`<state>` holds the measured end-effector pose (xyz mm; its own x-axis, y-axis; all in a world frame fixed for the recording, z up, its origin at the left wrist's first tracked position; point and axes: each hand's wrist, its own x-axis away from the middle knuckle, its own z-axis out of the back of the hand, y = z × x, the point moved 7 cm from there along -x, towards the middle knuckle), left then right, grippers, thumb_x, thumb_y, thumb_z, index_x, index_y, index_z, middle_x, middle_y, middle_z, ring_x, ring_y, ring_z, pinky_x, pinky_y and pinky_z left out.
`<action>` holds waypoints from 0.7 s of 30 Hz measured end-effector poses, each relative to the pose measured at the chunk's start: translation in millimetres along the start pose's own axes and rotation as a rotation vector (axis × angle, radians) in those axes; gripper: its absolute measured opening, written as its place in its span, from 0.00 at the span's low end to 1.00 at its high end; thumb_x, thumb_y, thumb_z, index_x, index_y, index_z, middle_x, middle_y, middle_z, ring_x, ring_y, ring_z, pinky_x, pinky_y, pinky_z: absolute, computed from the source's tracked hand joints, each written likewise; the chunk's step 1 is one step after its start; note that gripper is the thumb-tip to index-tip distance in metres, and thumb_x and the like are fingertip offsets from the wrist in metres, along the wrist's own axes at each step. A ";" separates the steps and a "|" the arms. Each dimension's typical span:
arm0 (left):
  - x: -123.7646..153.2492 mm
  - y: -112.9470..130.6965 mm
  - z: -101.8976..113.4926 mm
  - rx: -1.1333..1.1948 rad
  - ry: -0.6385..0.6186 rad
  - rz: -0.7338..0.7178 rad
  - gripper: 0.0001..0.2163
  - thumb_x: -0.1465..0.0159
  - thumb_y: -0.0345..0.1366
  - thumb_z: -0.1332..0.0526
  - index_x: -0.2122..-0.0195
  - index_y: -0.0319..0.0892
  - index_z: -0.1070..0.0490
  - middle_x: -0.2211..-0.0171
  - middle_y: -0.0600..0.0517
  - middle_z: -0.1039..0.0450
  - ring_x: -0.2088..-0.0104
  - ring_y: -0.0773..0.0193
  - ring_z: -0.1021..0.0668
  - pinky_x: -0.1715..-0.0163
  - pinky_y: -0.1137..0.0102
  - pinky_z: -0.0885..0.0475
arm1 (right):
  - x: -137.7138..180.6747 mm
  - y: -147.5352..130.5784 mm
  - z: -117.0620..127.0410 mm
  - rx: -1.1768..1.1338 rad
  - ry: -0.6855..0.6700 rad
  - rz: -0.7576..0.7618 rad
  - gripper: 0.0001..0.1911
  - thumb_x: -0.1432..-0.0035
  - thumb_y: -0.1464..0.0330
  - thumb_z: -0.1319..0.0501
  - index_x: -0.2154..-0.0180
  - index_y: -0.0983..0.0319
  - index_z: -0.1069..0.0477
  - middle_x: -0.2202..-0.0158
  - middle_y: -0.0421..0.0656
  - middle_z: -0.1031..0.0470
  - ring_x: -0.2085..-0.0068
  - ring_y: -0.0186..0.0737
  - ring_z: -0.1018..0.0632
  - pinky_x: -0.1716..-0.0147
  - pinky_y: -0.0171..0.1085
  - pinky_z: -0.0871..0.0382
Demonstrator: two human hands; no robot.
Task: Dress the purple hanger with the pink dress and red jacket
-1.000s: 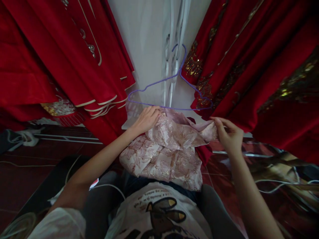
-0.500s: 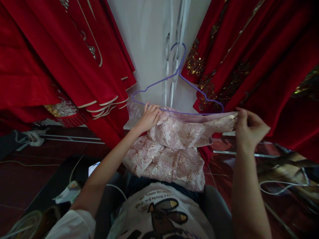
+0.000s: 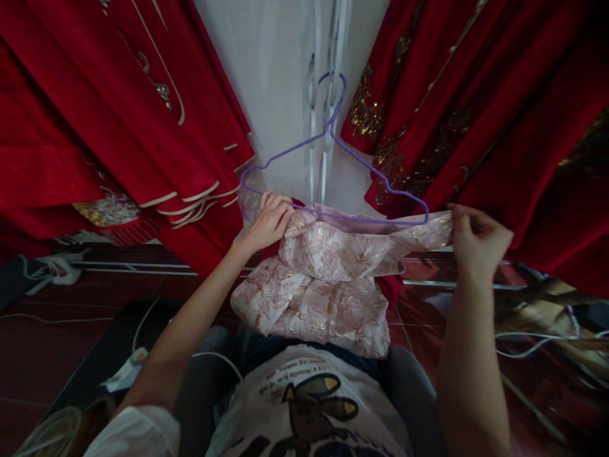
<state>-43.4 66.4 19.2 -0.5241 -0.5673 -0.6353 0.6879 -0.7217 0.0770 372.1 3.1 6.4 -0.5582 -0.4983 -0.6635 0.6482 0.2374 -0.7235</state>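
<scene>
A pale pink brocade garment [image 3: 342, 254] with a shiny floral pattern stretches between my hands, its lower folds lying on my lap. My left hand [image 3: 270, 219] has its fingers closed on the garment's upper left edge, right at the lower bar of a purple wire hanger [image 3: 333, 219]. Whether those fingers also grip the bar I cannot tell. Out to the right, my right hand [image 3: 478, 244] pinches the end of the garment's top edge, beyond the hanger's right corner. The hanger's bar runs along the top edge, with its hook pointing away from me.
Red garments with trim and beading hang at left [image 3: 190, 139] and right [image 3: 409, 127]. Pale cabinet doors [image 3: 271, 76] stand between them. Cables and a metal rail [image 3: 461, 285] lie low on the right. A dark surface [image 3: 95, 355] with small items is at my left.
My left hand has shifted slightly left with the garment's edge. The hanger has moved a little left and tilted, its right end lower. The right hand keeps its pinch.
</scene>
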 end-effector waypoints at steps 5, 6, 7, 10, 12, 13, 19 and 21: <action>0.4 -2.8 -2.9 -0.047 -0.021 0.016 0.13 0.28 0.38 0.56 0.62 0.44 0.34 0.56 0.48 0.28 0.50 0.60 0.29 0.36 0.53 0.48 | 2.4 -17.3 0.9 -0.084 -0.060 -0.002 0.20 0.39 0.59 0.41 0.54 0.63 0.20 0.59 0.51 0.19 0.62 0.46 0.19 0.63 0.41 0.27; 0.1 -3.4 -3.8 -0.051 -0.024 0.017 0.13 0.28 0.38 0.57 0.62 0.44 0.34 0.56 0.48 0.28 0.50 0.59 0.29 0.36 0.53 0.48 | 2.4 -22.3 1.1 -0.102 -0.064 0.007 0.20 0.39 0.58 0.40 0.54 0.63 0.20 0.59 0.51 0.19 0.63 0.45 0.19 0.65 0.40 0.27; -0.2 -3.5 -4.7 -0.051 -0.026 0.015 0.14 0.28 0.38 0.57 0.62 0.44 0.33 0.56 0.48 0.28 0.50 0.59 0.29 0.36 0.53 0.48 | 1.7 -27.8 0.7 -0.115 -0.070 0.020 0.20 0.39 0.58 0.40 0.54 0.63 0.20 0.59 0.51 0.19 0.64 0.44 0.19 0.66 0.39 0.28; -1.0 -0.3 -8.6 -0.039 -0.026 0.001 0.13 0.28 0.38 0.56 0.62 0.44 0.33 0.55 0.47 0.29 0.50 0.59 0.29 0.37 0.54 0.47 | -5.5 -48.1 -6.5 -0.102 -0.129 0.078 0.19 0.38 0.58 0.40 0.54 0.64 0.20 0.62 0.49 0.18 0.67 0.41 0.20 0.70 0.36 0.30; -1.0 4.5 -11.8 -0.014 -0.012 -0.003 0.13 0.28 0.38 0.56 0.62 0.43 0.33 0.55 0.47 0.29 0.50 0.59 0.29 0.37 0.54 0.47 | -13.8 -66.9 -15.5 -0.043 -0.178 0.144 0.18 0.37 0.59 0.41 0.54 0.63 0.20 0.62 0.48 0.18 0.66 0.39 0.20 0.68 0.34 0.31; -0.9 7.5 -13.4 0.006 -0.003 -0.001 0.13 0.28 0.38 0.55 0.62 0.43 0.34 0.55 0.47 0.29 0.50 0.60 0.29 0.37 0.54 0.48 | -18.3 -77.8 -21.2 -0.006 -0.198 0.185 0.17 0.37 0.60 0.41 0.55 0.62 0.20 0.62 0.47 0.18 0.65 0.39 0.20 0.67 0.34 0.31; -3.0 22.8 -27.8 0.148 0.001 0.079 0.13 0.28 0.39 0.56 0.64 0.45 0.35 0.55 0.49 0.27 0.48 0.61 0.28 0.36 0.55 0.50 | -34.0 -131.5 -72.0 0.124 -0.323 0.373 0.13 0.37 0.62 0.40 0.58 0.60 0.19 0.64 0.44 0.18 0.65 0.37 0.21 0.64 0.32 0.34; -4.8 23.1 -28.7 0.171 0.015 0.106 0.13 0.28 0.39 0.56 0.65 0.45 0.35 0.55 0.50 0.27 0.48 0.61 0.28 0.36 0.54 0.50 | -34.7 -133.4 -86.6 0.131 -0.327 0.360 0.13 0.38 0.61 0.40 0.59 0.60 0.19 0.65 0.44 0.18 0.65 0.39 0.21 0.64 0.34 0.34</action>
<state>-10.6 63.8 2.0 -0.4450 -0.6382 -0.6282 0.6428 -0.7161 0.2721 260.2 60.9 109.5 -0.1098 -0.6441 -0.7570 0.8410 0.3458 -0.4162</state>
